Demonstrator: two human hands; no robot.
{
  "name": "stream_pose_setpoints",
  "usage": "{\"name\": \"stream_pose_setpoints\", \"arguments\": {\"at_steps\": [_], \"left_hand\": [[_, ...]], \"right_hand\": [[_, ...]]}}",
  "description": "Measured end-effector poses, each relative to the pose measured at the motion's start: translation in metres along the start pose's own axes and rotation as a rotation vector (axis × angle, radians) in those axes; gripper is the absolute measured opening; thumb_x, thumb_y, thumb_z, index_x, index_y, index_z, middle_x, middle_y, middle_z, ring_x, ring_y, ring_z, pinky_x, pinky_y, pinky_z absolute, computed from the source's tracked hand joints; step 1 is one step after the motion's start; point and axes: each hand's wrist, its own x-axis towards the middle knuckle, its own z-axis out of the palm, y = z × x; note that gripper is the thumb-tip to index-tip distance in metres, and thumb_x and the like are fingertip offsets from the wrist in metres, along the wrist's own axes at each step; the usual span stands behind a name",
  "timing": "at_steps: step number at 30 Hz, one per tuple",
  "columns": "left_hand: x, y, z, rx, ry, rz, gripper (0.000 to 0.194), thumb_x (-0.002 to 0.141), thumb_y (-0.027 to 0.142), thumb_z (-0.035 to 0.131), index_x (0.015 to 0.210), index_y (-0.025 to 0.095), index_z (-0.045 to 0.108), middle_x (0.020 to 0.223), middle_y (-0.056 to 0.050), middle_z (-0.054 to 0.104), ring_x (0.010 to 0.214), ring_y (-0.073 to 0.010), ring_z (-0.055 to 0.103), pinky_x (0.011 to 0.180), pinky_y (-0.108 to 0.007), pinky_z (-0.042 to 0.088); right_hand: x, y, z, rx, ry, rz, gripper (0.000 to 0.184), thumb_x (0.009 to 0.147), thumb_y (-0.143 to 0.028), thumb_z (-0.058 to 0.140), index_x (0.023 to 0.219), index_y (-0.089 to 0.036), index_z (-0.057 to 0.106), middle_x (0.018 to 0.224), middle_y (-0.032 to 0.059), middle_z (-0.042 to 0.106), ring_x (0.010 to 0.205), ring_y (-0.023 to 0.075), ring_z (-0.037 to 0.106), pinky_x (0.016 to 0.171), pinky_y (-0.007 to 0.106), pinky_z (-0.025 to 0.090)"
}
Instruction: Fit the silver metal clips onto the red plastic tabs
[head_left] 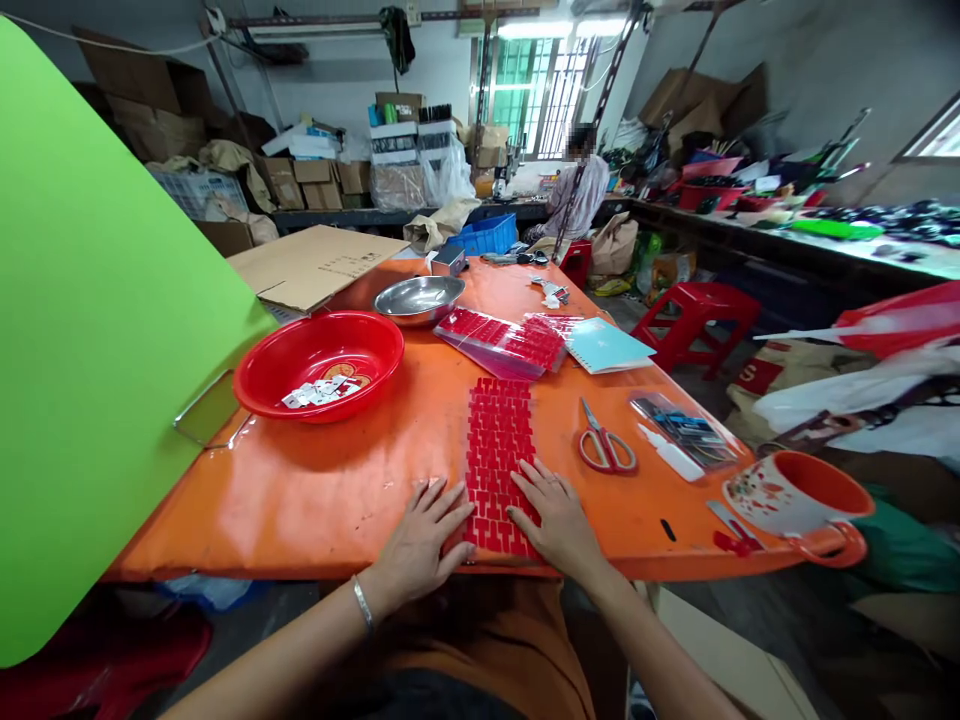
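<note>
Left hand [424, 540] and right hand [555, 515], fingers spread, rest on a red sheet [499, 465] (segmented plastic).

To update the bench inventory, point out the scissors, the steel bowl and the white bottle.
Scissors [599, 436], head view, on the red handle.
Steel bowl [418, 298], head view, on the inside.
White bottle [675, 456], head view, on the body.

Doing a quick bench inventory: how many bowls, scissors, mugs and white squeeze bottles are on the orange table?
Red plastic basin: 1
Steel bowl: 1
Scissors: 1
Orange-and-white mug: 1
White squeeze bottle: 1
Total: 5
</note>
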Motion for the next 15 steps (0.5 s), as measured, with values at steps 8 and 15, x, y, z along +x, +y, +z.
{"name": "stream_pose_setpoints", "arguments": {"at_steps": [8, 15], "left_hand": [[-0.009, -0.002, 0.000, -0.102, 0.044, 0.179, 0.040, 0.084, 0.038, 0.056, 0.118, 0.018, 0.060, 0.124, -0.013, 0.059, 0.118, -0.0251, 0.052, 0.105, -0.046, 0.040], [-0.005, 0.003, -0.004, -0.113, 0.028, 0.185, 0.039, 0.085, 0.033, 0.055, 0.120, 0.018, 0.058, 0.126, -0.012, 0.058, 0.120, -0.0236, 0.051, 0.105, -0.042, 0.039]], "right_hand": [[-0.009, -0.002, -0.012, 0.275, 0.039, -0.134, 0.017, 0.085, -0.030, 0.056, 0.086, -0.024, 0.072, 0.100, 0.0062, 0.072, 0.105, 0.0240, 0.061, 0.093, 0.046, 0.048], [-0.006, -0.006, -0.010, 0.094, -0.013, -0.120, 0.041, 0.084, -0.041, 0.058, 0.120, -0.021, 0.062, 0.134, 0.0111, 0.054, 0.127, 0.0291, 0.044, 0.105, 0.051, 0.037]]}}
